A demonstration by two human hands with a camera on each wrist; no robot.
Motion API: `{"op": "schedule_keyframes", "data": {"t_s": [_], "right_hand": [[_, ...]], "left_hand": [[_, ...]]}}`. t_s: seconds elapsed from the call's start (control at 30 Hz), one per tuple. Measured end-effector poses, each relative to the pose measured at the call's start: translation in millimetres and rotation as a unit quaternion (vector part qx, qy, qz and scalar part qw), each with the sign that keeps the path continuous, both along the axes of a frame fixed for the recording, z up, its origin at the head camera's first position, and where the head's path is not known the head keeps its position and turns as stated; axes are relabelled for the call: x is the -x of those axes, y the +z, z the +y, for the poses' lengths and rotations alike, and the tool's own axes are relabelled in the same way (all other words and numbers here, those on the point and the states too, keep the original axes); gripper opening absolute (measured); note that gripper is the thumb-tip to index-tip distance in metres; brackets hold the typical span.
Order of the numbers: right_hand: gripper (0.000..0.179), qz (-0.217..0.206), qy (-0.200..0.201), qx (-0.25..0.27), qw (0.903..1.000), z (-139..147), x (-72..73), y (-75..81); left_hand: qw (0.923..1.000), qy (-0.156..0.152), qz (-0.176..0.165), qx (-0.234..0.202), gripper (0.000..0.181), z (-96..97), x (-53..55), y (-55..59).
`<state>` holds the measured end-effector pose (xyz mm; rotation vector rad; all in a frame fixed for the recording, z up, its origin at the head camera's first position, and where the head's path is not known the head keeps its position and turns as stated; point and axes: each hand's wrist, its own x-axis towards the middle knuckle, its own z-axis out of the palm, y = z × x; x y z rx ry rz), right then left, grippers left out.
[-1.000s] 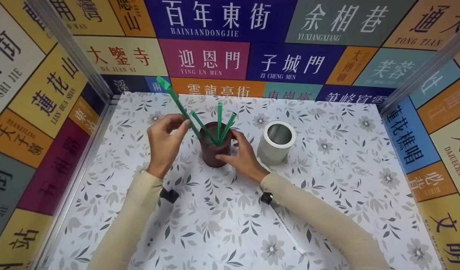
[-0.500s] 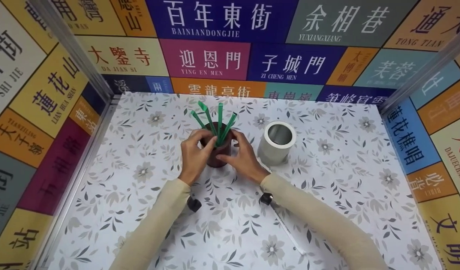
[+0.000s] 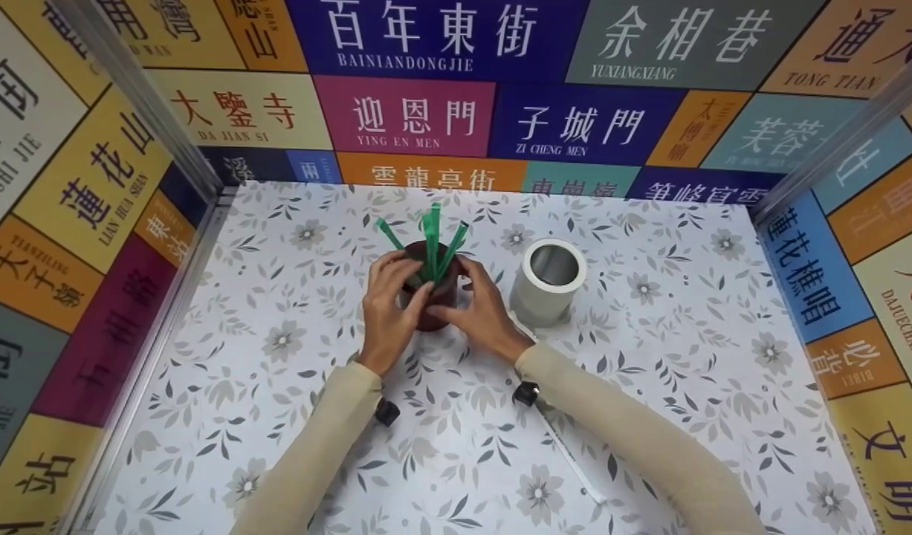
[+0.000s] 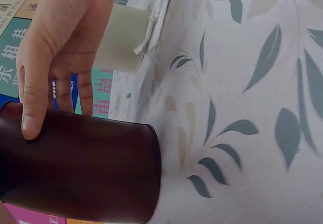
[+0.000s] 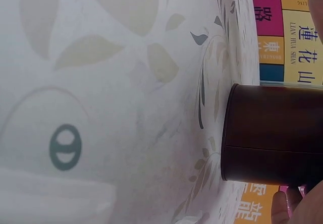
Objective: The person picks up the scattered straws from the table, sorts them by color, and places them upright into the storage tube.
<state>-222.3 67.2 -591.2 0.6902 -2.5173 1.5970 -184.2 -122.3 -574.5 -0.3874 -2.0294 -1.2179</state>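
A dark brown cup [image 3: 435,310] stands upright in the middle of the patterned table, holding several thin green straws [image 3: 456,241] with flattened ends, like wrapped straws. My right hand [image 3: 489,310] grips the cup's right side, thumb across its front; in the left wrist view this hand [image 4: 65,37] lays its thumb on the cup wall. At the left rim is my left hand [image 3: 389,308], fingers over the mouth and thumb near the front edge. A gap shows between that thumb and the fingers, with a straw standing just beyond them. The straws' lower ends are hidden inside the cup.
A white cylindrical container [image 3: 548,297] with an open top stands right of the cup. A thin white strip [image 3: 571,453] lies on the table [image 3: 456,461], partly beneath the right forearm. Sign-printed panels [image 3: 426,111] enclose the back and both sides.
My left hand has brought a green straw rightward into the cup and let go of it; the straw now leans among the others. My right hand has stayed on the cup.
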Motion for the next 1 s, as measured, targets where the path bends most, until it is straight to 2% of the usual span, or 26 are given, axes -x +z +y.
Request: {"op": "schedule_keyframes", "data": {"t_s": [0.1,0.17,0.27,0.37,0.47,0.57,0.73,0.83,1.0], "right_hand": [[0.094,0.006,0.001,0.007,1.0000,0,-0.5,-1.0],[0.094,0.013,0.002,0.013,0.9998,0,-0.8,-1.7],[0.094,0.023,0.003,0.021,0.9995,1,-0.5,-2.8],[0.095,0.024,0.006,0.022,0.9994,1,-0.4,-1.9],[0.097,0.015,0.009,0.018,0.9997,4,-2.5,0.1],[0.096,0.006,0.013,0.018,0.9997,12,-7.2,1.1],[0.081,0.005,0.022,0.034,0.9992,34,-20.5,1.8],[0.073,0.006,0.031,0.034,0.9989,48,-31.1,1.7],[0.067,-0.020,0.042,0.023,0.9987,73,-52.8,-2.3]], "left_hand": [[0.9993,0.011,0.008,-0.033,0.048,-2.7,-4.8,-7.2],[0.9982,0.009,-0.012,-0.057,0.064,-4.3,-7.7,-13.7],[0.9921,-0.007,-0.085,-0.092,0.089,-5.7,-10.2,-23.1],[0.9798,-0.026,-0.156,-0.123,0.105,-7.3,-9.8,-30.5],[0.9701,-0.042,-0.193,-0.142,0.110,-9.7,-8.3,-35.0],[0.9660,-0.055,-0.211,-0.140,0.110,-10.6,-8.1,-36.9],[0.9647,-0.065,-0.220,-0.130,0.104,-10.6,-9.4,-37.0],[0.9621,-0.071,-0.221,-0.143,0.101,-10.7,-9.9,-38.1],[0.9587,-0.075,-0.219,-0.165,0.098,-9.1,-11.6,-37.5]]}}
